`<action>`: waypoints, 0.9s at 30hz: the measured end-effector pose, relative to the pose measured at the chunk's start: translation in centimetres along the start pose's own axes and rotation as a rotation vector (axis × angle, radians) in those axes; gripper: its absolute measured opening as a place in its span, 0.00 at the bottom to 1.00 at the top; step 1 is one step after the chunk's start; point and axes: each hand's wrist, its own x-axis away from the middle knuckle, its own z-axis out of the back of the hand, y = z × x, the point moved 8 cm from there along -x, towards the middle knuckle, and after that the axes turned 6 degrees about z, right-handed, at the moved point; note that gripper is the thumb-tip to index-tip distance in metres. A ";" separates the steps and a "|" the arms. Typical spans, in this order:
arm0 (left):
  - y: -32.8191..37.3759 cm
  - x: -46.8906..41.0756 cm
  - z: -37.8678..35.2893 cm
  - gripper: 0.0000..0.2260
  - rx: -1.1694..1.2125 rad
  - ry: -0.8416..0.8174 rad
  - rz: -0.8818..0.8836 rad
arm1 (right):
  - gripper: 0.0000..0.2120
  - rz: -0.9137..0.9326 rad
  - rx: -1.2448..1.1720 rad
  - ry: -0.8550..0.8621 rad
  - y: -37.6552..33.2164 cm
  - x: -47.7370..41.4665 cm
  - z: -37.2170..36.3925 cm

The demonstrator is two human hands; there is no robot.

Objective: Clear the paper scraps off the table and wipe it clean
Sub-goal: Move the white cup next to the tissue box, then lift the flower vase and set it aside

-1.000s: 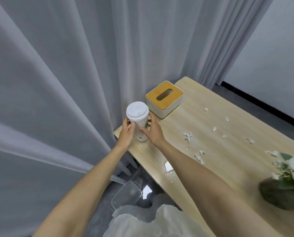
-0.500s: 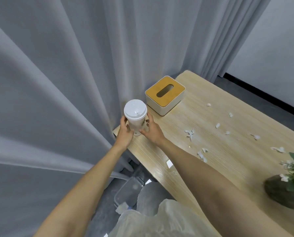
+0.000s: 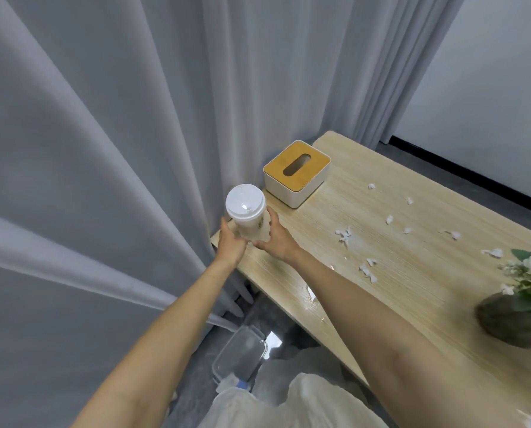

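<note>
The cup (image 3: 247,213) has dropped toward the surface's (image 3: 412,288) curtain-side corner, left grip (image 3: 231,244) and right grip (image 3: 276,240) curled round it, so we can likely clear the paper scraps (image 3: 344,234).

No text, number or brand name can be read anywhere in the frame. A small round emblem (image 3: 259,225) is seen on the side wall of the white lidded paper cup (image 3: 250,222), left of centre in the frame, just beside the fingers of the right hand (image 3: 276,239). It is blurred and partly turned away, so no lettering can be made out.
</note>
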 end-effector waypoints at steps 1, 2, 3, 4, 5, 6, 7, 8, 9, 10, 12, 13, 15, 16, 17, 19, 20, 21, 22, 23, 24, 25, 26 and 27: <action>-0.6 0.1 0.5 0.38 -0.037 0.041 0.051 | 0.47 -0.012 -0.001 0.004 0.0 0.3 0.0; -1.1 0.3 0.9 0.36 -0.066 0.066 0.082 | 0.47 -0.026 0.001 0.011 0.2 0.6 0.0; -1.4 0.7 1.1 0.34 -0.093 0.075 0.090 | 0.48 -0.039 0.011 0.020 0.4 1.1 0.0; -1.7 1.0 1.3 0.32 -0.132 0.080 0.078 | 0.48 -0.049 0.028 0.028 0.6 1.6 0.1; -2.0 1.4 1.3 0.29 -0.185 0.076 0.052 | 0.47 -0.057 0.047 0.036 0.8 2.2 0.2; -2.2 1.8 1.2 0.27 -0.236 0.065 0.025 | 0.47 -0.069 0.064 0.042 1.1 3.0 0.3; -2.5 2.2 1.0 0.26 -0.277 0.048 -0.008 | 0.47 -0.081 0.076 0.050 1.5 4.0 0.5; -2.6 2.6 0.6 0.25 -0.313 0.033 -0.048 | 0.46 -0.097 0.085 0.061 1.9 5.0 0.8; -2.8 3.1 -0.1 0.26 -0.341 0.014 -0.089 | 0.46 -0.118 0.087 0.078 2.6 6.3 1.1; -2.9 3.9 -1.0 0.26 -0.366 -0.013 -0.122 | 0.46 -0.144 0.086 0.101 3.4 7.7 1.4; -3.3 5.3 -3.5 0.26 -0.410 -0.090 -0.175 | 0.45 -0.199 0.077 0.157 5.4 11.0 2.3; -3.4 6.4 -5.1 0.26 -0.434 -0.140 -0.196 | 0.44 -0.227 0.068 0.191 6.5 12.8 2.8; -3.6 8.5 -8.6 0.26 -0.493 -0.245 -0.253 | 0.44 -0.286 0.037 0.274 8.7 16.8 4.0; -3.7 9.5 -10.4 0.26 -0.516 -0.294 -0.284 | 0.43 -0.317 0.020 0.316 9.8 18.9 4.7; -3.7 10.6 -12.2 0.27 -0.534 -0.344 -0.307 | 0.43 -0.347 0.008 0.357 10.8 21.2 5.5; -3.6 12.9 -15.9 0.28 -0.549 -0.444 -0.375 | 0.42 -0.409 0.008 0.435 12.9 25.9 7.1; -3.5 14.1 -17.8 0.29 -0.563 -0.489 -0.415 | 0.42 -0.440 0.015 0.475 14.0 28.4 7.9; -3.4 15.3 -19.6 0.31 -0.594 -0.521 -0.453 | 0.41 -0.474 0.025 0.514 15.0 30.8 8.7; -3.3 16.4 -21.2 0.32 -0.644 -0.536 -0.492 | 0.41 -0.507 0.036 0.550 16.1 33.2 9.5; -3.3 17.4 -22.8 0.33 -0.700 -0.538 -0.530 | 0.42 -0.541 0.047 0.582 17.3 35.4 10.2; -3.2 18.4 -24.2 0.33 -0.744 -0.536 -0.572 | 0.42 -0.571 0.056 0.610 18.3 37.5 10.8; -3.1 19.4 -25.7 0.33 -0.772 -0.544 -0.610 | 0.42 -0.599 0.062 0.634 19.4 39.3 11.5; -3.0 20.2 -27.1 0.33 -0.790 -0.565 -0.638 | 0.43 -0.624 0.061 0.653 20.4 40.9 12.1; -2.9 20.9 -28.6 0.32 -0.810 -0.593 -0.654 | 0.44 -0.644 0.049 0.670 21.3 42.3 12.8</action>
